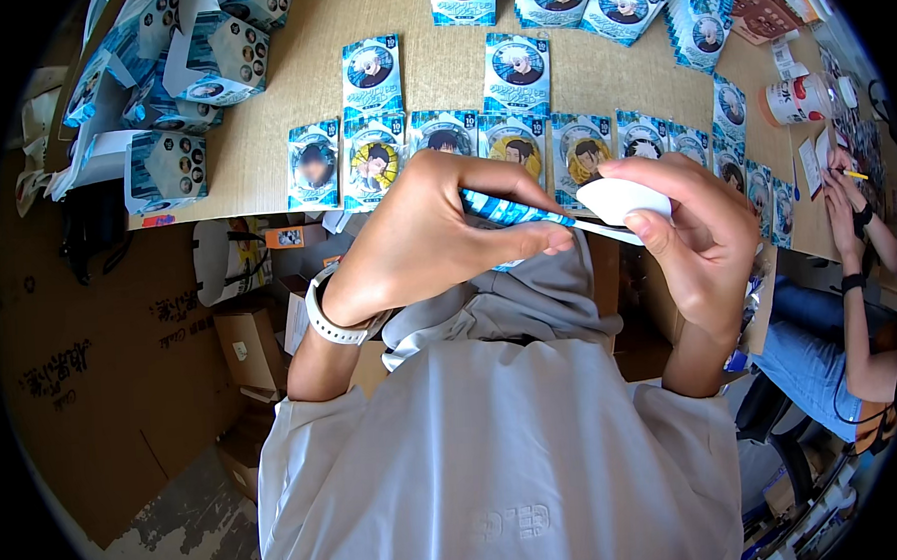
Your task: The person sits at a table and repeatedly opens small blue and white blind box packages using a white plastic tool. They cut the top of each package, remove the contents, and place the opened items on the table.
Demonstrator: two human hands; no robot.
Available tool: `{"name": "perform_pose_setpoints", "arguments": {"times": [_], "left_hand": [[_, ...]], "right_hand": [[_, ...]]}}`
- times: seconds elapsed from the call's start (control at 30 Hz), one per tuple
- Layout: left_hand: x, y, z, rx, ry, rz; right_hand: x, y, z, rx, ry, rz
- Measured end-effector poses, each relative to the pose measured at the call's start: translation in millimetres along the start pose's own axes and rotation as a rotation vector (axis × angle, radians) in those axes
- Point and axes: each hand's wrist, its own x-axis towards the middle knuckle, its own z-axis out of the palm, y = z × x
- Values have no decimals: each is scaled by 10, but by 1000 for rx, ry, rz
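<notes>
My left hand (431, 236) pinches a blue printed packet (517, 208) between thumb and fingers, its narrow end pointing right. Against that end, my right hand (694, 232) grips a white rounded piece (624, 199), with a flat white strip (610, 232) running between the packet and the right thumb. Whether the strip belongs to the rounded piece is unclear. Behind my hands lies a row of blue packets with round character badges on them, such as a yellow one (374, 167) and another (587, 160). Two packets (371, 77) (517, 74) lie above the row.
Opened blue printed boxes (221, 57) crowd the table's left end. Fanned stacks of packets (624, 6) lie at the far side. A plastic bottle (797, 99) lies on its side at the right, near another person's hands (843, 195). Cardboard boxes (249, 349) stand below the table at left.
</notes>
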Motion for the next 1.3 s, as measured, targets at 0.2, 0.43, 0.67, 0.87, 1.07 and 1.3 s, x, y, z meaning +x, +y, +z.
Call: {"name": "perform_pose_setpoints", "arguments": {"times": [0.2,0.43,0.67,0.87,1.07,1.3], "left_hand": [[-45,-96,22,-282,56,-30],[-65,-162,115,-236,139,24],[-82,-125,100,-222,155,-22],[-96,-153,90,-199,162,11],[-102,-161,93,-220,162,11],[-92,-181,19,-240,92,-57]], "right_hand": [[10,40,67,152,81,25],[-2,-20,-13,-10,-21,37],[27,-91,34,-42,-21,59],[29,-112,29,-143,-31,9],[19,-24,50,-41,-14,7],[37,52,96,38,42,-13]]}}
